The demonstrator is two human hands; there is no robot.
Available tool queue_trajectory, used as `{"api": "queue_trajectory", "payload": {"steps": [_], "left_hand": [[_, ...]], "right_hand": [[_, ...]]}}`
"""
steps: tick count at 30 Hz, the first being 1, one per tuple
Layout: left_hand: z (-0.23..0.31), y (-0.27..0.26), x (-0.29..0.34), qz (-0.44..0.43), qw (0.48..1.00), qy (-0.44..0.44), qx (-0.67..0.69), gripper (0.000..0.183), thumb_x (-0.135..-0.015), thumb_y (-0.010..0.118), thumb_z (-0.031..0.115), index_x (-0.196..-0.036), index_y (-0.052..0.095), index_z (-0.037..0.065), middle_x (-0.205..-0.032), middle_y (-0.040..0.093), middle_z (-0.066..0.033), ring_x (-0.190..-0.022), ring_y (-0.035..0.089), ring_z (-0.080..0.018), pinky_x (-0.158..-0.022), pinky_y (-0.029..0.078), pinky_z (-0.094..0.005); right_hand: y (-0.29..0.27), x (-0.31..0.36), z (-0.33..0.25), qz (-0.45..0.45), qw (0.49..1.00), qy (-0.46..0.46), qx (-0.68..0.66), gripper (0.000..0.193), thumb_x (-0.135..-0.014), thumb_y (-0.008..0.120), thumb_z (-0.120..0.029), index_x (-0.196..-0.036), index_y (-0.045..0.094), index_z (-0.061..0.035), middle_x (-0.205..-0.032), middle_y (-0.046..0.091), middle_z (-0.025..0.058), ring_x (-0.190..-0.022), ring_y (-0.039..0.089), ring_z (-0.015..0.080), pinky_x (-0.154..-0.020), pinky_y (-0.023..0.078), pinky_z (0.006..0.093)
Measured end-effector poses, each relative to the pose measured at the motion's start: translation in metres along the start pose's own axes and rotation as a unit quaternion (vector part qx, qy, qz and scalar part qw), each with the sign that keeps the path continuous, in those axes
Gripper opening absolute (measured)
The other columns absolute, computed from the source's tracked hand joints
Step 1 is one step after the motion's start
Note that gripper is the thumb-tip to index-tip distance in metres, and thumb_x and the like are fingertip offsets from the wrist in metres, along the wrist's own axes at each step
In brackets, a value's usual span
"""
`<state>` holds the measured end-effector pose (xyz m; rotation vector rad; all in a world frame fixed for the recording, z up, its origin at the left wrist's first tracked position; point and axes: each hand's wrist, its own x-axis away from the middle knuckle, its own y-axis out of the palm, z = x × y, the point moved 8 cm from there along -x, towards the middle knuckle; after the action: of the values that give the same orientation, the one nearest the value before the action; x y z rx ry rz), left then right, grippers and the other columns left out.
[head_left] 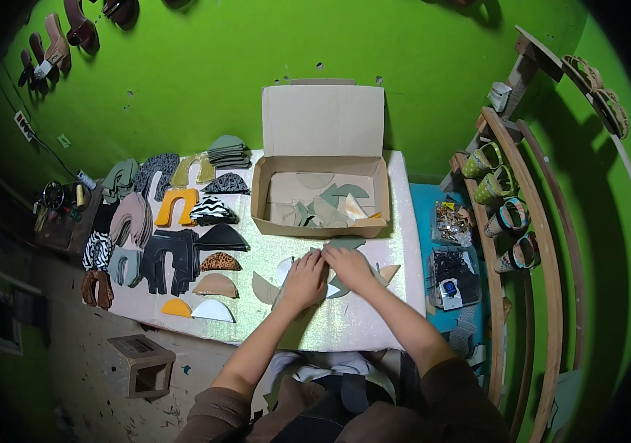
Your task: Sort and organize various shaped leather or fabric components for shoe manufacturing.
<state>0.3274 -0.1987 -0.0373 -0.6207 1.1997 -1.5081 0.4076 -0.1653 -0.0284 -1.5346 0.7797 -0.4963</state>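
Sitting close together near the open box (321, 226), our left hand (308, 273) and right hand (346, 266) cover some green scraps (347, 242); we can't really tell if they're gripping.

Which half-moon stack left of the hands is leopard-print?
The leopard-print stack, between the plain black stack and the plain beige stack. It alone shows dark spots on orange-brown.

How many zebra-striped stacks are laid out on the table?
2: an arched stack by the left edge of the table, and a half-moon stack just right of the orange arched stack. More striped pieces may be hidden inside other piles.
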Motion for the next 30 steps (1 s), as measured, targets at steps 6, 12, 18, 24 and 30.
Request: {"api": "queue_trajectory", "payload": {"steps": [6, 12, 18, 24, 30], "left_hand": [[-0.012, 0.021, -0.002, -0.051, 0.996, -0.027, -0.062, 0.053, -0.077, 0.056, 0.023, -0.126, 0.044, 0.006, -0.133, 0.043, -0.0110, -0.122, 0.040, -0.0289, -0.103, 0.029, -0.0460], [-0.019, 0.013, 0.021, -0.050, 0.995, -0.066, -0.047, 0.048, -0.076, 0.056, 0.021, -0.121, 0.049, 0.005, -0.130, 0.046, -0.0112, -0.122, 0.040, -0.0290, -0.102, 0.030, -0.0456], [-0.016, 0.000, 0.038, -0.023, 0.996, -0.079, -0.016, 0.048, -0.078, 0.058, 0.026, -0.120, 0.049, 0.005, -0.127, 0.047, -0.0129, -0.120, 0.041, -0.0297, -0.100, 0.033, -0.0431], [-0.004, -0.021, 0.034, 0.040, 0.899, -0.188, 0.393, 0.039, -0.084, 0.060, 0.024, -0.114, 0.052, 0.000, -0.103, 0.060, -0.0181, -0.088, 0.059, -0.0313, -0.077, 0.047, -0.0330], [-0.051, -0.003, 0.060, 0.102, 0.877, -0.292, 0.369, 0.028, -0.085, 0.059, 0.022, -0.100, 0.058, -0.002, -0.074, 0.062, -0.0131, -0.064, 0.057, -0.0229, -0.061, 0.045, -0.0326]], "right_hand": [[0.027, -0.021, 0.027, -0.095, 0.994, 0.020, 0.056, 0.021, -0.076, 0.055, -0.011, -0.097, 0.057, -0.0079, -0.105, 0.055, 0.0074, -0.084, 0.062, 0.0232, -0.065, 0.051, 0.0357], [0.024, -0.017, 0.034, -0.095, 0.993, 0.032, 0.066, 0.016, -0.075, 0.055, -0.009, -0.090, 0.061, -0.0049, -0.091, 0.057, 0.0109, -0.079, 0.064, 0.0254, -0.065, 0.051, 0.0377], [-0.004, -0.006, 0.024, -0.112, 0.992, 0.044, -0.038, 0.022, -0.073, 0.058, -0.011, -0.095, 0.063, -0.0086, -0.093, 0.057, 0.0123, -0.082, 0.063, 0.0270, -0.070, 0.050, 0.0384], [-0.026, -0.013, -0.003, -0.062, 0.947, 0.004, -0.315, 0.022, -0.074, 0.060, -0.013, -0.095, 0.060, -0.0059, -0.094, 0.057, 0.0134, -0.084, 0.059, 0.0303, -0.074, 0.047, 0.0370], [-0.035, -0.016, -0.004, -0.014, 0.910, 0.048, -0.411, 0.023, -0.076, 0.062, -0.014, -0.097, 0.060, -0.0037, -0.091, 0.060, 0.0144, -0.084, 0.060, 0.0299, -0.074, 0.047, 0.0351]]}}
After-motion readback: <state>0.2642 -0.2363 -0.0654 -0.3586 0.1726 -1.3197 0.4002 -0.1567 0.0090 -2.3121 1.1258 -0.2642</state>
